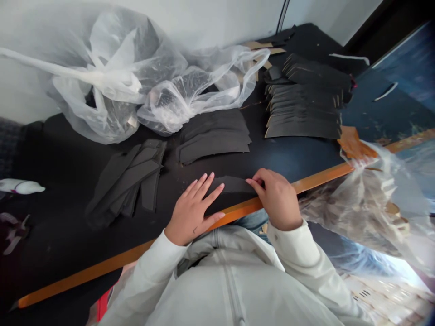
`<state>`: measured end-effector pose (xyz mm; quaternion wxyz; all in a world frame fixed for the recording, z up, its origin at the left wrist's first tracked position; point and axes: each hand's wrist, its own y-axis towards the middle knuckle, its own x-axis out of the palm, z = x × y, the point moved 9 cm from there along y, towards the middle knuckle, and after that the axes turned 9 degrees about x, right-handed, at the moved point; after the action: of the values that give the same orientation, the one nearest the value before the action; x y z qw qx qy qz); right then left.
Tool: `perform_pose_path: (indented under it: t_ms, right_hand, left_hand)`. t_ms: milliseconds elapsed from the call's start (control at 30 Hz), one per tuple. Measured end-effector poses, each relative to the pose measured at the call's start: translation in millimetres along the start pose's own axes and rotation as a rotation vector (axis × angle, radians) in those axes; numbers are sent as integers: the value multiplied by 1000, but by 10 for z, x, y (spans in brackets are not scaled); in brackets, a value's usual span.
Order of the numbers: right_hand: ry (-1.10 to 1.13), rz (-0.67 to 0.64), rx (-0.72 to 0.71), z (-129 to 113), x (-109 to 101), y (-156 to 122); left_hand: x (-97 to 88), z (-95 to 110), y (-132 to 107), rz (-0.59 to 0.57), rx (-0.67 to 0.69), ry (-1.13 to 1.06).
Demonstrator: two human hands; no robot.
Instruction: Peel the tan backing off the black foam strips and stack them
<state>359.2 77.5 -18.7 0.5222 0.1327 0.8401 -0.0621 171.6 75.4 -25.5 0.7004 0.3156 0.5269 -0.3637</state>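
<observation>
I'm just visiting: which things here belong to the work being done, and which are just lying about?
Part of the work: left hand, right hand, curved black sheet piece, stacked black sheet pieces.
Lying about: crumpled clear plastic bags, orange-edged black table.

Clear polythene bags (112, 81) lie at the rear of the black counter (292, 158), which has an orange edge strip (306, 185). Stacks of black cut sheet pieces (304, 106) occupy the counter's far right. A further bag (367, 203) hangs beyond the strip.

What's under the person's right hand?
A dark flat piece lies under the right hand, on the black tabletop; the hand hides its end.
</observation>
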Motion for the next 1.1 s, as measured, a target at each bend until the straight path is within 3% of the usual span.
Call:
perform_pose_path:
  t_ms: [133,233,333,400,467,567,667,767,833,1000,1100]
  right_hand:
    - [-87,70,-37,-48,16,-47]
    - [-157,192,-3,-13,-65,-94]
    - [-51,358,-8,-10,-260,-218]
    - [84,411,-109,-109,-344,-348]
    - [124,346,-252,-290,-277,-468]
    - [-8,141,-371,-485,66,-580]
    - [-98,52,-385,-467,339,-604]
    - [-58,45,-429,-426,414,-604]
    - [47,66,-423,-392,348,-596]
    - [422,224,-231,-142,-24,-572]
    - [544,263,-150,50,-140,-557]
  left_hand:
    - [-7,-2,-8,16,1,-7]
    - [-24,2,-16,28,1,-8]
    - [-36,32,-29,29,-5,-9]
    - [-32,71,-46,28,-19,-3]
    - [-21,121,-72,34,-43,6]
    - [-11,200,-117,63,-73,26]
    - [-28,255,-137,91,-74,48]
    - [-81,233,-119,122,-79,76]
    - [-125,195,-93,161,-74,99]
    - [-130,118,-38,251,-30,156]
    - [-95,117,-31,260,8,169]
